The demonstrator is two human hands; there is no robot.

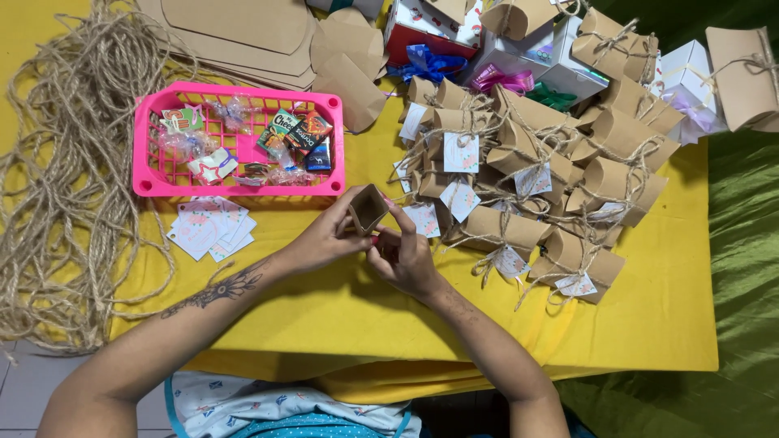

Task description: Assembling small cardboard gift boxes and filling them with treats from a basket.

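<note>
A small brown cardboard pillow box (367, 208) is held open-ended above the yellow table (357, 308). My left hand (324, 239) grips its left side. On the box's right side and below it, my right hand (406, 255) has its fingers closed around the box. Just behind my hands stands a pink plastic basket (154, 138) with small wrapped sweets and packets inside. A few white paper tags (209, 227) lie in front of the basket, left of my left hand.
A heap of finished brown boxes tied with twine and tags (535, 170) fills the right of the table. Loose jute twine (65, 170) covers the left. Flat cardboard blanks (243, 36) and white gift boxes with ribbons (519, 57) lie at the back. Green cloth (746, 268) is at right.
</note>
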